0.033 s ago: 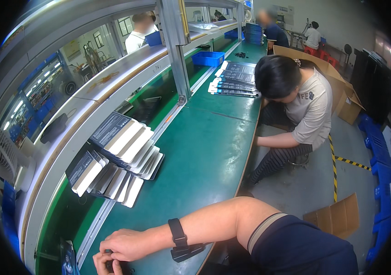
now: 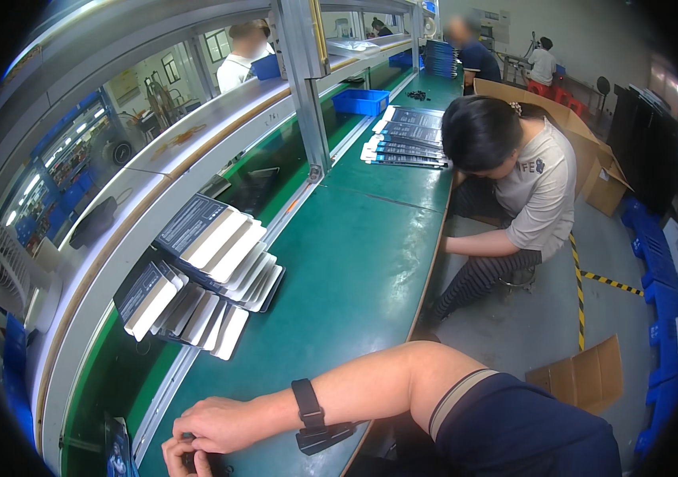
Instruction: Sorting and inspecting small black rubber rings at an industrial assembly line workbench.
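At the lower left, over the near end of the green bench (image 2: 355, 254), my hands meet. My right hand (image 2: 218, 425) reaches in with bent, closed fingers, its fingertips against my left hand (image 2: 180, 459). The left fingers curl around a small dark object (image 2: 189, 459), mostly covered and too hidden to name. What the right fingertips pinch is out of sight. A black strap with a dark block (image 2: 319, 429) sits on my right wrist. Small dark bits (image 2: 228, 470) lie beside my hands. Just left of them stands a dark printed package (image 2: 119, 449), cut off below.
Flat dark cartons with white flaps (image 2: 212, 270) pile up along the bench's left side. Farther on lie more cartons (image 2: 406, 135) and a blue bin (image 2: 361, 102). A co-worker (image 2: 542, 183) sits at the right edge. A metal post (image 2: 307, 95) rises by the rail; an open cardboard box (image 2: 585, 374) is on the floor.
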Demonstrator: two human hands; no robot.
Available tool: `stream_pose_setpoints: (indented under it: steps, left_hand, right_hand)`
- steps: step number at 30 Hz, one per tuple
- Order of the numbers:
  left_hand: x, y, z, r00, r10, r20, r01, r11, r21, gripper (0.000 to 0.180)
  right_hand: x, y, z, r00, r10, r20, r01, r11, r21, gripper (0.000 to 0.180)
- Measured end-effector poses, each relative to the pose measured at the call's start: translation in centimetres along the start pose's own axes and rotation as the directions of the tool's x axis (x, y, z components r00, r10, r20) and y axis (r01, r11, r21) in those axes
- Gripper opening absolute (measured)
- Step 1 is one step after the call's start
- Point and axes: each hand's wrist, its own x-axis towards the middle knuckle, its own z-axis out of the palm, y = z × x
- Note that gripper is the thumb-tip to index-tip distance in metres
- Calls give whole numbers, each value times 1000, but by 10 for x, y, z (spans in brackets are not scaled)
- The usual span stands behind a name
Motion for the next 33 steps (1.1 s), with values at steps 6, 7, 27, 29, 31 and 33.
stream_pose_setpoints:
  steps: [6,7,27,29,31,33]
  left_hand:
    - [-5,-12,0,991,-134,-21,129,980,-154,14]
    - [-5,-11,-1,990,-142,-17,138,979,-148,14]
    - [-3,-7,-2,999,-23,30,23,1000,-6,25]
    - [-1,-2,-1,999,-5,53,4,1000,28,31]
    - [0,-6,0,999,19,45,-20,1000,10,34]
    - [0,-9,0,999,42,34,-42,999,-5,36]
  right_hand:
    - [0,5,3,999,-39,-26,39,999,1,13]
    - [0,4,2,999,-38,-25,38,999,1,13]
    - [1,3,1,1000,13,23,-15,997,80,17]
    - [1,2,-1,999,34,31,-37,995,93,17]
    - [1,-1,-3,998,54,42,-58,992,108,18]
    - [1,-4,-5,996,72,48,-78,987,138,20]
